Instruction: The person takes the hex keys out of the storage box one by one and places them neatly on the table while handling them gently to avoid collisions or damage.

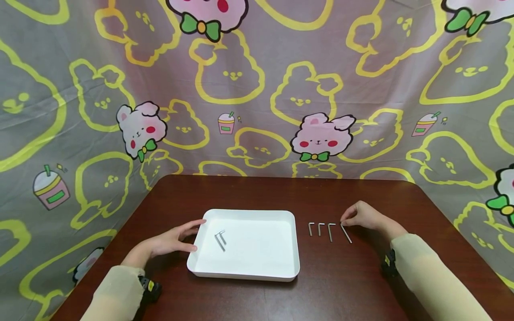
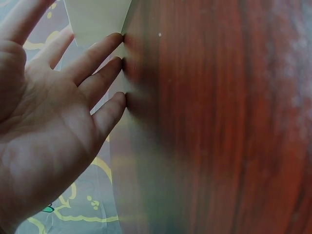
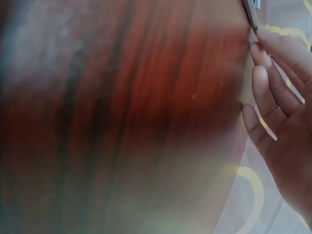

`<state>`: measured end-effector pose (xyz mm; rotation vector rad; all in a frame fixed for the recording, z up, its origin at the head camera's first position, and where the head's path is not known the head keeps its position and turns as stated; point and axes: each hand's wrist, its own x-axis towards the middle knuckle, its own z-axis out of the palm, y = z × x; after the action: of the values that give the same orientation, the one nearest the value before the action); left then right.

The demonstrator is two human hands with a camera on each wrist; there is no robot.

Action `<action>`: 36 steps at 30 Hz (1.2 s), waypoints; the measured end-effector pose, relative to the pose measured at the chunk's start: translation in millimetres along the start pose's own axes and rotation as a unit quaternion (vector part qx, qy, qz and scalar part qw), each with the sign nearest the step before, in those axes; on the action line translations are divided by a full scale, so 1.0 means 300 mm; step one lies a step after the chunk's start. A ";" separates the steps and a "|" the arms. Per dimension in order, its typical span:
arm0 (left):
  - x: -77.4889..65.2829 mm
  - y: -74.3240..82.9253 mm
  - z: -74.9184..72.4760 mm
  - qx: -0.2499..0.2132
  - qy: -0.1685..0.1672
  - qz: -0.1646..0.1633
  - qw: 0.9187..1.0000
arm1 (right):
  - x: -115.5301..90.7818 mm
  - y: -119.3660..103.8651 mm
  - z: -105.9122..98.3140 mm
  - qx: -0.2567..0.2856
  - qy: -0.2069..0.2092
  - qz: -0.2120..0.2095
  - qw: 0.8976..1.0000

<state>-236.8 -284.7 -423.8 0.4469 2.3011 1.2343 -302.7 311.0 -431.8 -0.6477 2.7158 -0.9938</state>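
A white tray [image 1: 257, 277] stands on the dark wooden table, with two L-shaped hex keys [image 1: 219, 242] lying close together in its left part. The person's left hand [image 1: 173, 239] is spread beside the tray, thumb and fingertips at its left rim; in the left wrist view three fingertips [image 2: 122, 95] of that hand reach down to the tabletop. To the right of the tray, the right hand [image 1: 366, 216] pinches the top end of a hex key [image 1: 346, 234], whose long arm slants over the table. The fingers cover its bend.
Three more hex keys [image 1: 330, 232] lie in a row between the tray and the right hand, short arms at the far end. A patterned curtain [image 1: 257, 107] encloses the back and sides of the table [image 1: 249, 191]. Both wrists wear black camera bands.
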 end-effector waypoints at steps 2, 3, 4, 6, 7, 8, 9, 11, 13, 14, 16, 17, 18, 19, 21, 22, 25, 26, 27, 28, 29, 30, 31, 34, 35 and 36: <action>0.000 0.000 0.001 -0.001 0.002 -0.001 1.000 | -0.002 -0.001 0.001 -0.006 0.003 0.002 1.000; 0.000 -0.001 0.001 -0.001 0.003 -0.001 1.000 | -0.003 -0.002 0.002 -0.010 0.005 0.005 1.000; 0.000 -0.001 0.002 -0.003 0.004 -0.002 1.000 | -0.004 -0.001 0.004 -0.015 0.006 0.003 1.000; 0.000 -0.001 0.003 -0.005 0.006 -0.003 1.000 | -0.006 0.000 0.006 -0.021 0.008 0.000 1.000; 0.000 -0.002 0.004 -0.006 0.007 -0.004 1.000 | -0.006 0.001 0.007 -0.023 0.009 -0.001 1.000; -0.001 -0.002 0.005 -0.007 0.007 -0.005 1.000 | -0.007 0.002 0.009 -0.024 0.010 -0.002 1.000; -0.001 -0.002 0.005 -0.007 0.007 -0.005 1.000 | -0.007 0.003 0.009 -0.024 0.010 -0.007 1.000; -0.001 -0.002 0.006 -0.008 0.008 -0.005 1.000 | -0.007 0.005 0.010 -0.023 0.011 -0.012 1.000; -0.002 -0.003 0.006 -0.007 0.006 -0.002 1.000 | -0.006 0.005 0.011 -0.023 0.013 -0.013 1.000; -0.002 -0.003 0.006 -0.007 0.006 -0.001 1.000 | -0.006 0.005 0.011 -0.023 0.013 -0.013 1.000; -0.003 -0.004 0.006 -0.006 0.005 0.001 1.000 | -0.004 0.005 0.011 -0.023 0.013 -0.014 1.000; -0.003 -0.004 0.006 -0.006 0.004 0.002 1.000 | -0.003 0.004 0.010 -0.024 0.013 -0.015 1.000; -0.003 -0.004 0.006 -0.006 0.004 0.003 1.000 | -0.002 0.003 0.010 -0.025 0.013 -0.016 0.999; -0.004 -0.003 0.006 -0.007 0.005 0.002 1.000 | -0.001 0.003 0.010 -0.025 0.013 -0.016 0.999; -0.004 -0.002 0.007 -0.006 0.007 -0.001 1.000 | 0.000 0.001 0.009 -0.027 0.013 -0.017 0.999; -0.004 -0.002 0.007 -0.006 0.008 -0.002 1.000 | 0.000 0.001 0.009 -0.027 0.013 -0.017 0.999; -0.003 0.001 0.008 -0.008 0.010 -0.007 1.000 | 0.000 -0.001 0.011 -0.027 0.014 -0.014 0.999; -0.002 0.001 0.008 -0.008 0.011 -0.008 1.000 | -0.001 -0.001 0.012 -0.025 0.014 -0.012 1.000; -0.002 0.002 0.008 -0.008 0.011 -0.008 1.000 | -0.002 0.000 0.013 -0.023 0.014 -0.011 1.000; -0.001 0.002 0.008 -0.008 0.012 -0.008 1.000 | -0.002 0.001 0.014 -0.022 0.014 -0.010 1.000; -0.001 0.003 0.008 -0.008 0.011 -0.008 1.000 | -0.003 0.002 0.015 -0.020 0.013 -0.009 1.000; -0.001 0.003 0.008 -0.008 0.011 -0.007 1.000 | -0.003 0.003 0.016 -0.020 0.013 -0.008 1.000; -0.001 0.003 0.007 -0.007 0.011 -0.006 1.000 | -0.003 0.005 0.017 -0.018 0.013 -0.008 1.000; 0.000 0.003 0.006 -0.007 0.009 -0.005 1.000 | -0.002 0.007 0.017 -0.018 0.012 -0.011 1.000; 0.001 0.003 0.006 -0.007 0.011 -0.005 1.000 | -0.001 0.008 0.016 -0.018 0.012 -0.011 1.000; 0.001 0.004 0.005 -0.006 0.012 -0.005 1.000 | 0.000 0.007 0.015 -0.018 0.013 -0.010 1.000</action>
<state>-236.3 -282.8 -423.7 0.4188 2.3110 1.2552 -301.9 309.9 -436.8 -0.6742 2.7606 -0.9652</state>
